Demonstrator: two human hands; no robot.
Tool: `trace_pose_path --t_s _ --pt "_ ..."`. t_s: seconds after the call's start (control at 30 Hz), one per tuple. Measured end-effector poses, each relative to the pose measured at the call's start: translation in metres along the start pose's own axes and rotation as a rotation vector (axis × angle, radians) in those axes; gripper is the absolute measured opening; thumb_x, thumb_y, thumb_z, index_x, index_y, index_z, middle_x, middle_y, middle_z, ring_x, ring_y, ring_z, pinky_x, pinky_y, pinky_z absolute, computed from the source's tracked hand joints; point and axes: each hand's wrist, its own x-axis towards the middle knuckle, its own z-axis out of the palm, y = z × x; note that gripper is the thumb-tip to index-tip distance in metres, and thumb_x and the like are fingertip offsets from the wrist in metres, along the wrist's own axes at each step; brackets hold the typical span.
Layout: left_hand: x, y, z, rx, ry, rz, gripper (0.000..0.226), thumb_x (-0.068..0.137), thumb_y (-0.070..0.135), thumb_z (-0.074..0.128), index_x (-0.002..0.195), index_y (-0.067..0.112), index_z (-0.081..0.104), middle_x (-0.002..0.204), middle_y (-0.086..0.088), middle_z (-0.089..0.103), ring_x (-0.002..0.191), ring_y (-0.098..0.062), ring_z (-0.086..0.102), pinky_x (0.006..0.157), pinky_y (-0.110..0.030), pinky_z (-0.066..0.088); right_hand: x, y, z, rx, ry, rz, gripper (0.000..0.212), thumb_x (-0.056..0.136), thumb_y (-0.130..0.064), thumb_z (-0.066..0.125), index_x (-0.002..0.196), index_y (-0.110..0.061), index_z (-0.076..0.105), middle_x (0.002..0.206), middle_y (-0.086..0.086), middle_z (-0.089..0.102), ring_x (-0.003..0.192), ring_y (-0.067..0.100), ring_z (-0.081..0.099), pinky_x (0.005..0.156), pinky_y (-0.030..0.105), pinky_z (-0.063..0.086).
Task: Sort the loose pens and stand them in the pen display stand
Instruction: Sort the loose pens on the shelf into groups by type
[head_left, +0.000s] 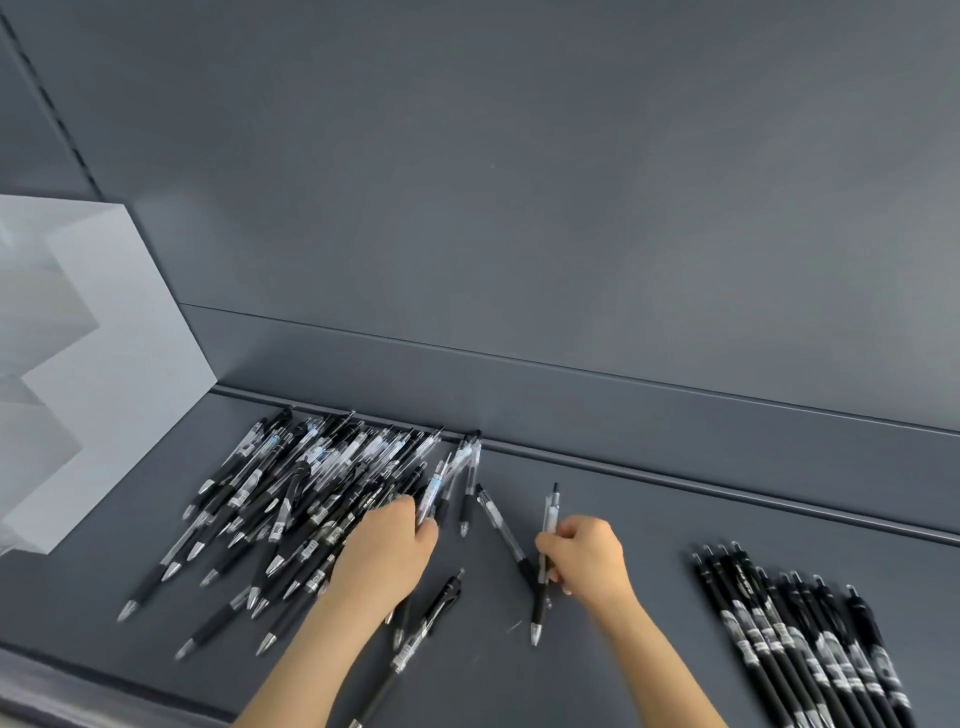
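Loose black and clear plastic pens (311, 493) lie heaped on the dark grey shelf (675, 519) near the frosted white stepped stand (114, 364), and with the left hand (387, 545) pinching one from the heap while the right hand (589, 558) grips another, a tug could roll neighbours off the front edge.

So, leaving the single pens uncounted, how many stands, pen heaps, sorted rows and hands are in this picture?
Pen display stand: 1
Heap of unsorted pens: 1
Row of sorted black pens: 1
Hands: 2 (left hand, right hand)
Total: 5
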Motion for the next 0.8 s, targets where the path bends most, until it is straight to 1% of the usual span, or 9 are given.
trace_pose_path --t_s 0.1,0.2,0.27,0.33,0.43,0.5,0.63,0.73,0.8 --pt "-0.005 0.016 0.002 -0.338 -0.086 -0.013 0.03 0.095 0.023 0.045 0.068 0.011 0.037 0.062 -0.002 0.045 0.056 -0.016 0.042 0.058 -0.026 0.037 -0.01 0.003 -0.018 0.212 -0.046 0.009 0.019 0.081 0.0 0.055 0.062 -0.003 0.053 0.048 0.006 0.046 0.039 0.014 0.036 0.038 0.02 0.029" --pt "-0.018 0.04 0.008 -0.69 -0.257 -0.057 0.025 0.095 0.018 0.042 0.071 0.01 0.044 0.052 0.0 0.051 0.053 -0.015 0.046 0.057 -0.025 0.039 -0.024 0.002 -0.034 0.367 -0.121 -0.022 0.02 0.084 -0.001 0.056 0.064 -0.004 0.057 0.057 0.011 0.05 0.041 0.012 0.038 0.039 0.02 0.029" --pt "-0.025 0.054 0.015 -0.846 -0.378 -0.065 0.023 0.093 0.015 0.041 0.071 0.01 0.042 0.051 -0.003 0.05 0.052 -0.017 0.044 0.06 -0.029 0.038 -0.031 0.002 -0.045 0.462 -0.157 -0.038 0.017 0.086 -0.005 0.058 0.07 -0.005 0.061 0.063 0.012 0.052 0.044 0.011 0.04 0.042 0.021 0.03" --pt "-0.031 0.067 0.02 -0.928 -0.477 -0.028 0.021 0.091 0.016 0.042 0.071 0.01 0.041 0.052 -0.005 0.048 0.05 -0.019 0.042 0.06 -0.028 0.039 -0.037 0.002 -0.055 0.571 -0.157 -0.045 0.014 0.087 -0.008 0.059 0.074 -0.005 0.063 0.063 0.009 0.053 0.045 0.011 0.042 0.043 0.021 0.03" --pt "-0.038 0.084 0.027 -0.983 -0.584 0.01 0.023 0.094 0.013 0.039 0.071 0.009 0.042 0.052 -0.005 0.043 0.047 -0.021 0.038 0.053 -0.028 0.035 -0.043 0.0 -0.07 0.703 -0.103 -0.09 0.014 0.088 -0.008 0.058 0.076 -0.004 0.063 0.063 0.01 0.051 0.046 0.011 0.041 0.045 0.022 0.03" --pt "-0.044 0.096 0.032 -0.97 -0.648 0.029 0.024 0.094 0.011 0.036 0.071 0.008 0.042 0.052 -0.004 0.04 0.046 -0.02 0.036 0.052 -0.028 0.032 -0.045 0.0 -0.079 0.76 -0.07 -0.122 0.014 0.088 -0.009 0.057 0.078 -0.003 0.063 0.063 0.01 0.049 0.046 0.011 0.041 0.046 0.022 0.03" --pt "-0.056 0.118 0.042 -0.89 -0.771 0.066 0.03 0.092 0.01 0.035 0.063 0.01 0.043 0.049 -0.002 0.037 0.043 -0.015 0.031 0.048 -0.024 0.03 -0.046 0.005 -0.095 0.709 -0.027 -0.162 0.019 0.09 -0.009 0.055 0.074 -0.003 0.062 0.059 0.009 0.043 0.047 0.011 0.036 0.044 0.019 0.03" --pt "-0.061 0.132 0.044 -0.807 -0.852 0.138 0.039 0.093 0.011 0.034 0.056 0.014 0.048 0.048 -0.001 0.037 0.043 -0.013 0.032 0.047 -0.021 0.033 -0.046 0.016 -0.109 0.684 -0.006 -0.142 0.021 0.089 -0.009 0.056 0.07 -0.006 0.065 0.065 0.011 0.044 0.047 0.011 0.035 0.043 0.02 0.028" --pt "-0.063 0.139 0.047 -0.768 -0.868 0.163 0.041 0.093 0.012 0.035 0.054 0.017 0.048 0.048 0.0 0.038 0.043 -0.012 0.033 0.048 -0.02 0.035 -0.048 0.023 -0.119 0.701 -0.016 -0.134 0.023 0.088 -0.009 0.058 0.067 -0.009 0.067 0.066 0.011 0.043 0.047 0.01 0.034 0.041 0.02 0.026"
